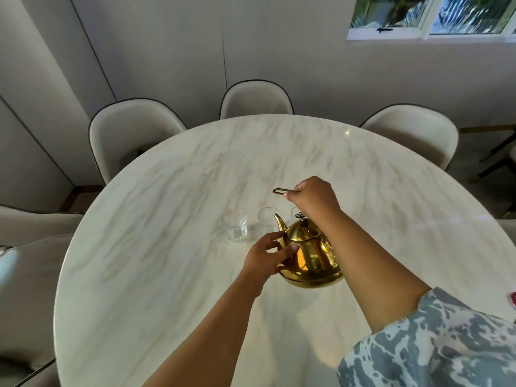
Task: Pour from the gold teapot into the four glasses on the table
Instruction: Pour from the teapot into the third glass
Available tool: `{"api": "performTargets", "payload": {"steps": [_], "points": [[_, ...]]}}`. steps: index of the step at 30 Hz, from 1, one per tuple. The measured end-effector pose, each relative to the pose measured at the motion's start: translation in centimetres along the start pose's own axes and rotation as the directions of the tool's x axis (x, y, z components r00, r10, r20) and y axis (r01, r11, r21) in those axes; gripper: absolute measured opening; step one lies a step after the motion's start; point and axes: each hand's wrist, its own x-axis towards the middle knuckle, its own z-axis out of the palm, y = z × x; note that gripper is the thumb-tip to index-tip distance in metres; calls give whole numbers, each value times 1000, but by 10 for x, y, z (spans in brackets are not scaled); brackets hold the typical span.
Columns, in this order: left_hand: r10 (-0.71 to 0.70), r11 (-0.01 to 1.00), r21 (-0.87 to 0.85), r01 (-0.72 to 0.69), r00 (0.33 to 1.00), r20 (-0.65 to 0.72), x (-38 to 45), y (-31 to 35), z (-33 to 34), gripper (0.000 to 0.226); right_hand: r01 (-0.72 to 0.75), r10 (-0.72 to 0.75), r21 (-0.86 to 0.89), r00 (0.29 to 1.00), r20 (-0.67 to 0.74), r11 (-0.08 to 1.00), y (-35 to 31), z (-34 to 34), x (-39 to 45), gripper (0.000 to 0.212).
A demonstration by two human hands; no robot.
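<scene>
The gold teapot (307, 258) stands on the round marble table (167, 219), its spout pointing away toward the glasses. My right hand (312, 196) is closed around the pot's thin swing handle (279, 191), which is raised above the lid. My left hand (265, 258) cups the pot's left side, thumb and fingers on the metal. A clear glass (234, 224) stands to the left of the spout. A second glass (266, 216) is right behind the spout tip. A third glass (294, 211) peeks out beside my right wrist. My right arm hides whatever stands further right.
Cream chairs ring the far side of the table: one at the left (128, 129), one in the middle (255, 100), one at the right (413, 132). A small red object (513, 298) shows at the right edge.
</scene>
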Motion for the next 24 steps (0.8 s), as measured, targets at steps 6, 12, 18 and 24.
{"api": "performTargets", "payload": {"steps": [6, 12, 18, 24], "points": [[-39, 999, -14, 39, 999, 21, 3, 0, -2, 56, -33, 34, -46, 999, 16, 998, -13, 4, 11, 41], [-57, 998, 17, 57, 998, 27, 7, 3, -4, 54, -71, 77, -122, 996, 44, 990, -18, 7, 19, 39], [-59, 998, 21, 58, 997, 57, 6, 8, -3, 51, -79, 89, -167, 994, 57, 983, -22, 6, 24, 35], [-56, 998, 19, 55, 997, 53, 7, 13, -2, 54, -80, 98, -234, 993, 68, 969, -27, 3, 32, 27]]}}
